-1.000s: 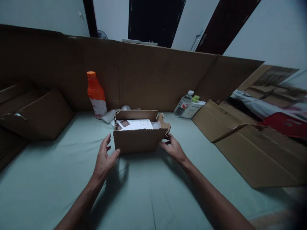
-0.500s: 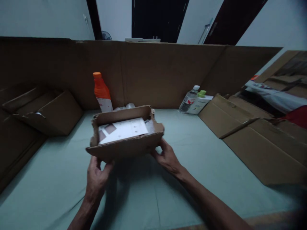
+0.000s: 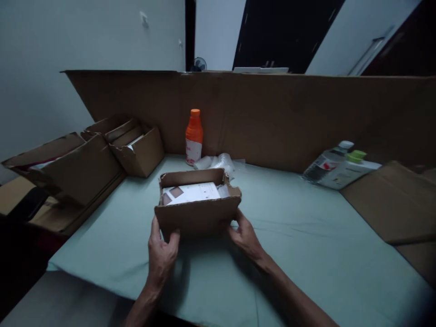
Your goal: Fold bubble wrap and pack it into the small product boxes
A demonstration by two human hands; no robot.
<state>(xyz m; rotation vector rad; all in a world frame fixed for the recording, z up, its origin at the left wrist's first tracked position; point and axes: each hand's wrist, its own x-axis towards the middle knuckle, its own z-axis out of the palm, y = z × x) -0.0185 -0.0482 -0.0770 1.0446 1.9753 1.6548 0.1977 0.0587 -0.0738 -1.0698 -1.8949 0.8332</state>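
Note:
Between my two hands is a small open-topped cardboard box with ragged cut edges. My left hand grips its lower left corner, thumb on the front wall. At the lower right corner, my right hand holds it with the thumb in front; some fingers are hidden behind the cardboard. Inside lies a white box with brown square patches, and clear plastic fills the right end. Whether the cardboard box touches the cloth is hard to tell. Bubble wrap lies just behind it.
An orange bottle stands by the cardboard wall. Cardboard boxes sit at the left. A clear water bottle and a white pack with a green cap lean at the right. Green cloth covers the table.
The view has swung left, so the left boxes and table edge show more. The box, still in both hands, is more level and its front wall shows more.

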